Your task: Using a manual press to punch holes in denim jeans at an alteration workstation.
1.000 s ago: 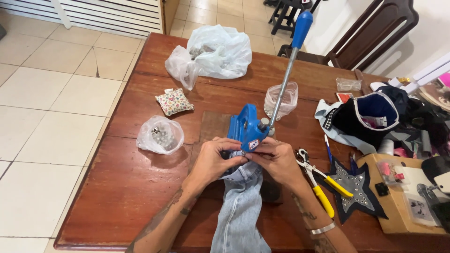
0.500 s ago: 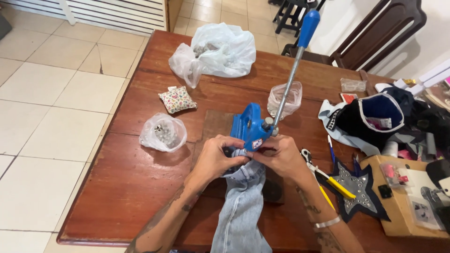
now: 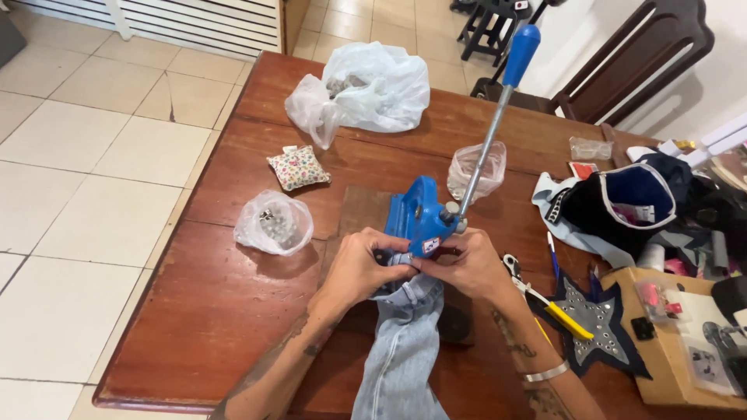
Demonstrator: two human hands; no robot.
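Observation:
A blue hand press [image 3: 416, 218] with a long metal lever and blue grip stands on a dark board on the wooden table [image 3: 210, 311]. A strip of light blue denim [image 3: 401, 350] runs from the press toward me. My left hand [image 3: 362, 264] and my right hand [image 3: 463, 264] both pinch the top end of the denim right under the press head, fingertips almost touching. The spot under the die is hidden by my fingers.
A small clear bag of metal studs [image 3: 274, 223] and a flowered pincushion [image 3: 298, 167] lie left of the press. A big white plastic bag [image 3: 362, 89], a clear cup [image 3: 476, 167], yellow-handled pliers [image 3: 545, 299], a studded star patch [image 3: 595, 323], dark clothing [image 3: 622, 202] and a cardboard box [image 3: 685, 342] surround it.
Both hands stay on the denim under the press; only small finger shifts show. The view has drifted slightly.

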